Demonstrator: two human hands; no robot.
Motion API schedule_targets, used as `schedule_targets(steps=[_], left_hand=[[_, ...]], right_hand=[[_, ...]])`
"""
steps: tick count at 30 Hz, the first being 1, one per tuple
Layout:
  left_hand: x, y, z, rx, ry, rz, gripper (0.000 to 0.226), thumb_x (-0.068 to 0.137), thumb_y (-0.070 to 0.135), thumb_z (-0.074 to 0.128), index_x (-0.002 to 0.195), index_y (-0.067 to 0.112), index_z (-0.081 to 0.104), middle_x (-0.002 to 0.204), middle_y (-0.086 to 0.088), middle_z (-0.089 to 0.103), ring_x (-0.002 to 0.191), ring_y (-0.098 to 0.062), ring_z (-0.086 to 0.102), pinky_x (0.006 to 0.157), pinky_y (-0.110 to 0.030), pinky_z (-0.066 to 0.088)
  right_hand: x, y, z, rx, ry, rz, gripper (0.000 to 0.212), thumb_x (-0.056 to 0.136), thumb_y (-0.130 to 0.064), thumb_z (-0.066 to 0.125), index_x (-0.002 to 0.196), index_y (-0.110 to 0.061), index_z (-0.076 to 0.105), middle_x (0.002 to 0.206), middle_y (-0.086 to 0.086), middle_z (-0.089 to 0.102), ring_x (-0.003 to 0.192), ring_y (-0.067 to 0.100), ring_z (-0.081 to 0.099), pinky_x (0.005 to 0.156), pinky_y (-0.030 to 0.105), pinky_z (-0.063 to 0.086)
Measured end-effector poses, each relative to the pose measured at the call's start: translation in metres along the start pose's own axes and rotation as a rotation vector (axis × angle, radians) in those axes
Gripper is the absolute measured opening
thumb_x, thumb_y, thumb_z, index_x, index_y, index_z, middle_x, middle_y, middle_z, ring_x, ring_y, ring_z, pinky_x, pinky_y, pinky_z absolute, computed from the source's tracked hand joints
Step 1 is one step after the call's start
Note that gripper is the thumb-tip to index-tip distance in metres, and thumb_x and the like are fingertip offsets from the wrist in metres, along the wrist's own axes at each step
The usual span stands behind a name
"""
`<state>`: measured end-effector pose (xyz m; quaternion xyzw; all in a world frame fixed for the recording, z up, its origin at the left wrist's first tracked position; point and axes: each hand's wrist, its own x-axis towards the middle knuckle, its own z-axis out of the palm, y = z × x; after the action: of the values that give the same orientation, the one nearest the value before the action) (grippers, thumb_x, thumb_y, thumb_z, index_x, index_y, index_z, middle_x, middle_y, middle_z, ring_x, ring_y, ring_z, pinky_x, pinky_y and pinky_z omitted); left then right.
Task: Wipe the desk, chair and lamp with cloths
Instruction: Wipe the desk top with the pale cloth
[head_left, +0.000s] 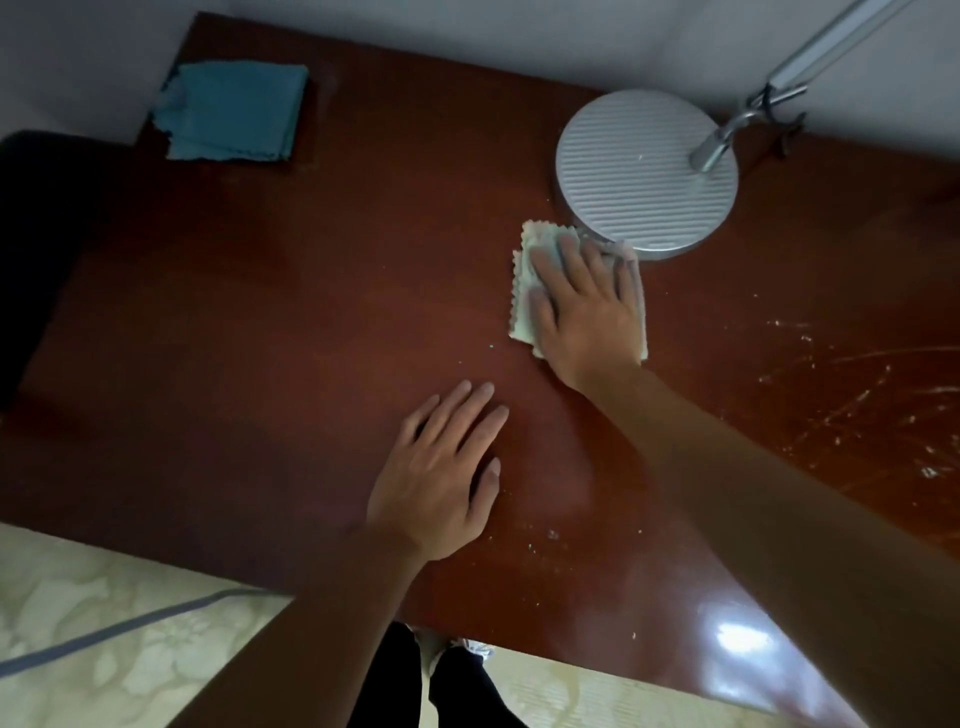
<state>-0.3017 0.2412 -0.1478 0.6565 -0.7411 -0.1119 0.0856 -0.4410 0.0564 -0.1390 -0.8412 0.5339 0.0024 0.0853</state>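
The right hand (584, 306) lies flat, fingers straight, pressing the pale cloth (524, 291) on the desk (260, 312) just beside the lamp base (644, 171), the left hand (441, 467) resting flat and empty; the cloth looks soft, light and floppy, best driven under the palm.

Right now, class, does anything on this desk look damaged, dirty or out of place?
Yes. The desk has pale scratches and scuffs at its right side, and small crumbs near the front edge. The right hand presses a pale cloth flat beside the lamp base; those marks lie outside it.
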Motion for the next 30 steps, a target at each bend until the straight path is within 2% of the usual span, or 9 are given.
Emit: schedule_targets(steps=[3,5,8,12,15,18,23,27,30], left_hand=[[0.001,0.0,0.001,0.002,-0.003,0.001,0.051,0.098,0.036,0.04,0.144,0.016,0.047,0.157,-0.004,0.038,0.149,-0.02,0.027,0.121,-0.041,0.02],[0.0,0.0,0.001,0.001,0.003,0.013,0.048,0.097,0.035,0.041,0.139,0.015,0.052,0.152,-0.006,0.043,0.147,-0.022,0.03,0.12,-0.042,0.021],[-0.001,-0.001,0.0,-0.01,0.007,0.013,0.039,0.097,0.034,0.044,0.128,0.014,0.057,0.146,-0.009,0.05,0.145,-0.023,0.033,0.119,-0.044,0.025],[0.0,-0.002,0.001,-0.016,-0.019,0.008,0.05,0.097,0.036,0.043,0.143,0.016,0.049,0.154,-0.005,0.041,0.148,-0.02,0.027,0.121,-0.042,0.021],[0.001,-0.002,0.001,-0.025,-0.026,-0.005,0.052,0.097,0.037,0.042,0.146,0.018,0.046,0.158,-0.003,0.035,0.149,-0.018,0.024,0.121,-0.04,0.019],[0.001,-0.001,0.002,-0.033,-0.022,-0.004,0.052,0.096,0.037,0.044,0.145,0.018,0.047,0.158,-0.003,0.036,0.149,-0.019,0.026,0.12,-0.042,0.022],[0.0,-0.003,0.002,-0.032,-0.037,0.002,0.053,0.096,0.038,0.044,0.145,0.018,0.048,0.158,-0.003,0.035,0.149,-0.019,0.024,0.12,-0.042,0.021],[0.001,-0.002,0.003,-0.044,-0.018,0.003,0.053,0.094,0.038,0.047,0.144,0.019,0.049,0.157,-0.003,0.038,0.148,-0.02,0.028,0.119,-0.041,0.021],[0.0,-0.003,0.005,-0.071,-0.005,0.002,0.053,0.095,0.038,0.047,0.144,0.02,0.048,0.158,-0.001,0.036,0.149,-0.019,0.027,0.119,-0.042,0.022]], right_hand=[[-0.004,-0.021,0.005,-0.007,0.004,-0.005,0.052,0.106,-0.042,0.021,0.156,-0.028,0.026,0.164,0.004,0.022,0.153,0.027,0.011,0.123,0.05,0.004],[-0.04,-0.035,0.01,0.008,0.014,-0.131,0.052,0.106,-0.04,0.021,0.155,-0.026,0.031,0.162,0.005,0.028,0.152,0.028,0.016,0.124,0.051,0.008],[-0.076,-0.037,0.014,0.076,-0.006,-0.209,0.05,0.105,-0.036,0.023,0.151,-0.025,0.04,0.159,0.002,0.036,0.151,0.025,0.022,0.123,0.049,0.015],[-0.022,-0.021,0.007,-0.023,-0.051,-0.243,0.053,0.106,-0.042,0.018,0.156,-0.029,0.029,0.163,0.0,0.025,0.153,0.025,0.013,0.124,0.049,0.007],[0.034,-0.018,0.0,-0.032,-0.027,-0.126,0.051,0.106,-0.041,0.022,0.156,-0.029,0.026,0.164,0.001,0.023,0.153,0.025,0.014,0.123,0.046,0.009],[0.031,-0.028,0.005,0.019,0.022,-0.068,0.051,0.106,-0.038,0.027,0.155,-0.024,0.031,0.163,0.005,0.026,0.152,0.028,0.016,0.123,0.046,0.008],[-0.016,-0.032,0.01,0.025,0.004,-0.145,0.053,0.105,-0.039,0.024,0.154,-0.022,0.035,0.161,0.007,0.031,0.152,0.031,0.018,0.125,0.047,0.006],[0.04,-0.032,0.006,0.005,-0.004,-0.198,0.055,0.103,-0.041,0.021,0.153,-0.024,0.036,0.16,0.007,0.033,0.151,0.031,0.021,0.124,0.048,0.006],[0.096,-0.029,0.004,-0.007,-0.027,-0.201,0.054,0.104,-0.043,0.022,0.156,-0.028,0.028,0.164,0.004,0.023,0.153,0.028,0.012,0.125,0.045,0.002]])
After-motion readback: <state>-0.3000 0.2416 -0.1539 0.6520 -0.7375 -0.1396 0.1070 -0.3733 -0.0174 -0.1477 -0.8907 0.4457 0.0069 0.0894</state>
